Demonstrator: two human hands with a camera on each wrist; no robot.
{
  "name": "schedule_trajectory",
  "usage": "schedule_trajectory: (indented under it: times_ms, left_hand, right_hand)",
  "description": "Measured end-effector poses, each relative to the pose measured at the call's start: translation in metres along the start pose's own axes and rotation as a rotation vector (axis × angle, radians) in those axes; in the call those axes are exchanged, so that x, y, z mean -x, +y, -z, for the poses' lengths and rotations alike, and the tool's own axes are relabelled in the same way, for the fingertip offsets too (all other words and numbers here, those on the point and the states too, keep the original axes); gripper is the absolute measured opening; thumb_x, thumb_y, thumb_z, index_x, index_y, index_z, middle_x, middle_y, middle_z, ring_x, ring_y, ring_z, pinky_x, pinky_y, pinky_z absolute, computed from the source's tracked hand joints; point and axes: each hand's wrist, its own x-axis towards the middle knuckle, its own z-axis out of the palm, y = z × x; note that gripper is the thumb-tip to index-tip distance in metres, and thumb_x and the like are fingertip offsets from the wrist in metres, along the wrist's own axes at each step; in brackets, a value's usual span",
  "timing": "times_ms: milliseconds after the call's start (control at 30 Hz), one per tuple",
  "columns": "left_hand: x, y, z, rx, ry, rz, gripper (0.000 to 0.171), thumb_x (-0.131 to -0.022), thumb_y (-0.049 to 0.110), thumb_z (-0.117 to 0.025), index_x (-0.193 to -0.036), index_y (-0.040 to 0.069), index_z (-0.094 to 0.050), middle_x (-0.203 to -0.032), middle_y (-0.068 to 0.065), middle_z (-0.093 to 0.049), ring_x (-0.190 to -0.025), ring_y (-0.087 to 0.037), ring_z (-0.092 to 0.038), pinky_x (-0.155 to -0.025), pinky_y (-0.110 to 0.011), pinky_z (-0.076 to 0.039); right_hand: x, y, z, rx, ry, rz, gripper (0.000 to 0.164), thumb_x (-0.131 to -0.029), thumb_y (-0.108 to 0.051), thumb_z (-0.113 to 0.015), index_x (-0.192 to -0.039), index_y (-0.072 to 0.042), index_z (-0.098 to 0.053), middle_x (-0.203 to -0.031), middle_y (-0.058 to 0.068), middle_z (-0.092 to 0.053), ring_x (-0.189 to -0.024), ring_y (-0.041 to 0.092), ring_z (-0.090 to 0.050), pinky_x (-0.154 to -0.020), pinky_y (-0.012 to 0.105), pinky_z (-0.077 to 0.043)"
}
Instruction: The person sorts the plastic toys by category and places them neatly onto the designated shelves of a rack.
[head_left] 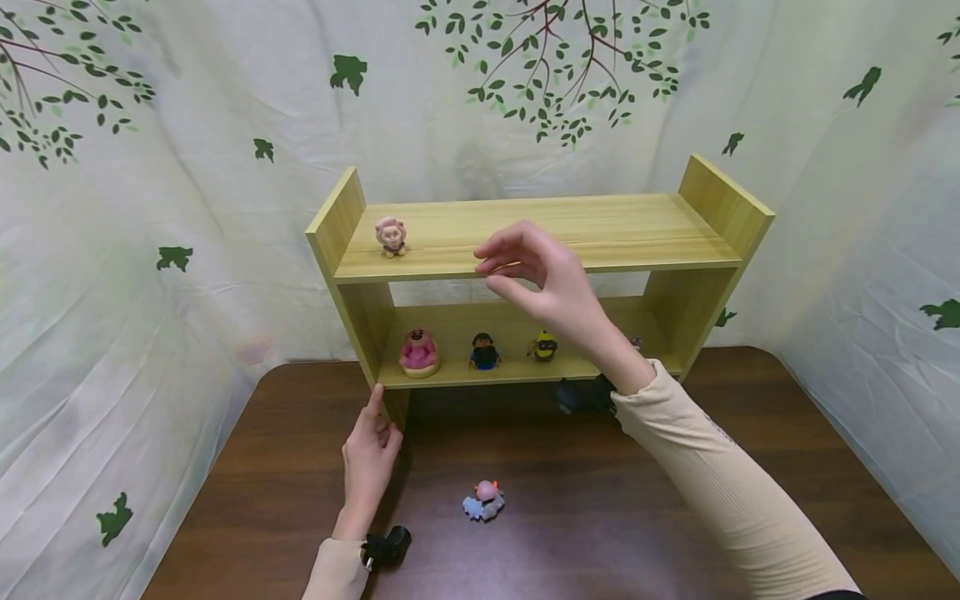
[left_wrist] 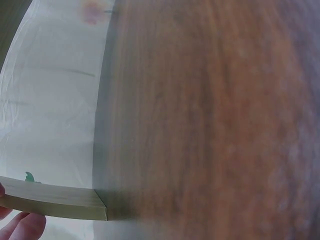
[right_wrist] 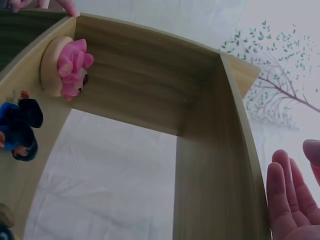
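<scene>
At the lower left of the light wooden shelf [head_left: 525, 379], my left hand [head_left: 370, 454] holds the side panel [left_wrist: 55, 200]. Its index finger lies along the front edge and the other fingers are bent. My right hand [head_left: 543, 279] hovers before the upper board with fingers gently curved and nothing between fingers and thumb. To its left on that board stands a pale pink curly-haired figurine [head_left: 391, 237]. On the middle board are a pink bear figurine [head_left: 418, 353], a dark-haired figurine in blue [head_left: 484, 352] and a yellow minion figurine [head_left: 543, 346]; my right forearm partly hides another small figure [head_left: 636, 342].
Several small toys [head_left: 485, 502], pink, light blue and grey, lie together on the dark brown table [head_left: 570, 517] in front of the shelf. A white cloth backdrop [head_left: 247, 275] with leaf prints hangs behind and at both sides. A black wrist camera [head_left: 388, 546] sits on the left wrist.
</scene>
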Motion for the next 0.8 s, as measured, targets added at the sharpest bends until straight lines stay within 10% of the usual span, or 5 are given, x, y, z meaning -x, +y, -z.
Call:
schedule_trajectory:
  times_ms: [800]
  left_hand:
    - [0.001, -0.001, -0.001, 0.001, 0.017, -0.003, 0.087, -0.074, -0.017, -0.062, -0.147, 0.024, -0.037, -0.080, -0.008, -0.050, -0.061, -0.015, -0.051, -0.052, -0.034, -0.047]
  right_hand:
    - [0.068, 0.022, -0.013, -0.024, -0.073, -0.077, 0.028, -0.084, 0.013, -0.062, -0.110, 0.001, -0.060, -0.107, 0.008, -0.064, -0.094, 0.028, -0.063, -0.083, 0.036, -0.051]
